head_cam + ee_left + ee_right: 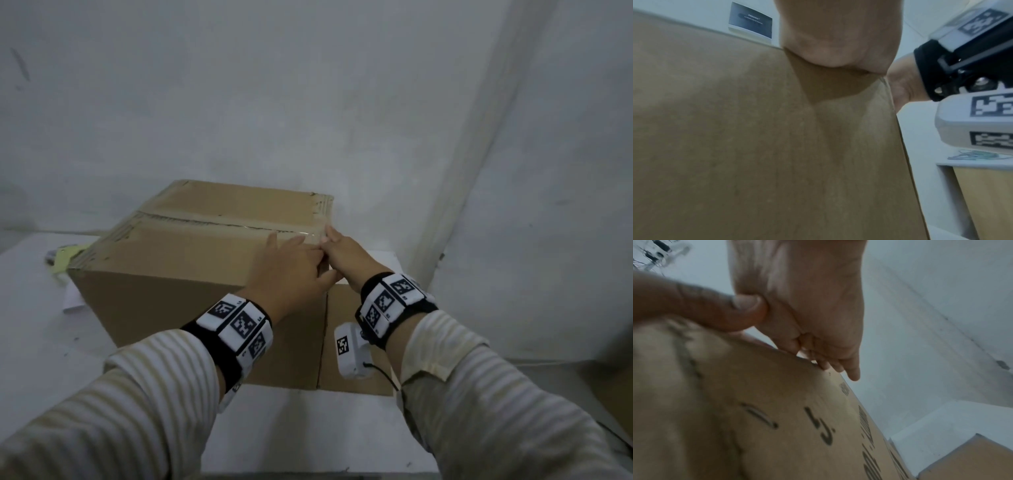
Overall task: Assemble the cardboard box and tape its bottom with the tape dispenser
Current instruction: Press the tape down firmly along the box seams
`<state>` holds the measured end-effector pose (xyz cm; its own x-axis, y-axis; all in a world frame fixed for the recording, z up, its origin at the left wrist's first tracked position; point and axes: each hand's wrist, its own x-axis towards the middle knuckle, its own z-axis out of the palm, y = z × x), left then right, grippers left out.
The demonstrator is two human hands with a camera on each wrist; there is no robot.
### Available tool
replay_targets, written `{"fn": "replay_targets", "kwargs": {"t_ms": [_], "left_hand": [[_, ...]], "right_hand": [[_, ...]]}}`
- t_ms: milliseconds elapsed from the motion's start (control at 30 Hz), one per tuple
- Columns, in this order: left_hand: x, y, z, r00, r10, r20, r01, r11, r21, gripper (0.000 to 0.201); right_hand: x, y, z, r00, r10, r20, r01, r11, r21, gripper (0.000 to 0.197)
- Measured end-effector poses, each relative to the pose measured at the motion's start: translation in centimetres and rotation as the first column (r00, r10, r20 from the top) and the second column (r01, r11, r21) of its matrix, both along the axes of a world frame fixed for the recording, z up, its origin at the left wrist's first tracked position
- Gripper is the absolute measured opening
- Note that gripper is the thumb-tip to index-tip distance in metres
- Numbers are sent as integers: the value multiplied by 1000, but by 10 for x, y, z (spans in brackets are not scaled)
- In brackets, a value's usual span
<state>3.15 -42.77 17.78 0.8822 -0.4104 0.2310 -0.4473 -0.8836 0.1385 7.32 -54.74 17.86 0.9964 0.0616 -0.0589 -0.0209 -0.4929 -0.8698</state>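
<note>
Both of my hands are meeting at the right end of the cardboard box [205,274], which is sitting bottom-up on the white table [51,359] so its seam is facing me. My left hand [291,270] is lying flat with straight fingers on the near flap, probably keeping it level. My right hand [346,255] is pressing its fingers [853,374] down over the edge, likely smoothing clear tape [301,234] onto the side. Neither hand is gripping anything. I cannot pick out the tape dispenser for certain.
</note>
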Motion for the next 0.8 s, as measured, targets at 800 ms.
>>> {"fn": "replay_targets", "kwargs": {"t_ms": [800], "left_hand": [[-4,256,-36,940,336,58,-310,914,-261,60]], "right_hand": [[-79,107,-39,746,-578,330,650,739,-175,53]]}}
